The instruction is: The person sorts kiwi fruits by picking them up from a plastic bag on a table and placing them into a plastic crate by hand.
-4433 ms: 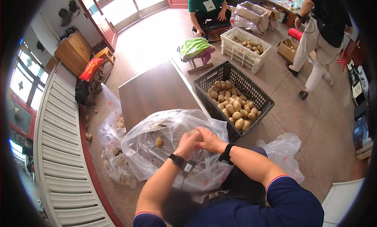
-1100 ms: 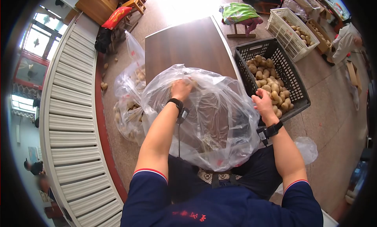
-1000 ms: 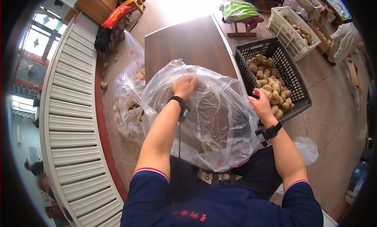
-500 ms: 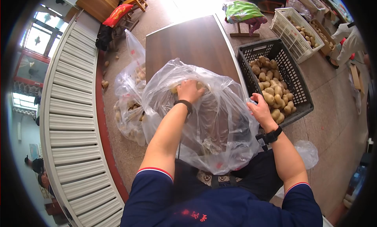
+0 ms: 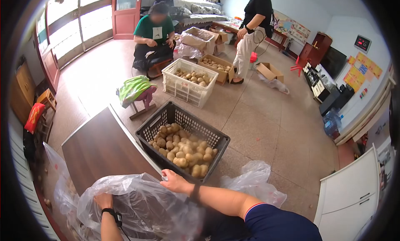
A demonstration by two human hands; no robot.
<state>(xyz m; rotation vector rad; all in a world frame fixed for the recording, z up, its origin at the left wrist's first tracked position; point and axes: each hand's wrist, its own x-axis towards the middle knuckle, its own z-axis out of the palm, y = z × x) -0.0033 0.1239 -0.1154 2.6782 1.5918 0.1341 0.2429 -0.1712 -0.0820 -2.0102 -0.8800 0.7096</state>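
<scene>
A large clear plastic bag (image 5: pixel 146 207) lies spread over the near end of the dark brown tabletop (image 5: pixel 100 149). My left hand (image 5: pixel 103 200) reaches into the bag; plastic and blur hide its fingers, so what it holds does not show. On the bag's right side, my right hand (image 5: pixel 176 182) is closed, pinching the bag's edge. It is beside the near corner of a black plastic crate (image 5: pixel 214 151). Potatoes (image 5: pixel 183 147) are piled inside that crate. Both my wrists wear dark bands.
Beyond the crate stand a white crate (image 5: pixel 196 93) and a cardboard box (image 5: pixel 229 74), both holding potatoes. One person (image 5: pixel 154 36) sits there; another person (image 5: pixel 250 32) stands. A stool with green cloth (image 5: pixel 133 89) is near the table. More plastic (image 5: pixel 256 182) lies at right.
The view has swung up and to the right, bringing two people and more of the room into sight. My left hand is still in the bag, and my right still grips its edge.
</scene>
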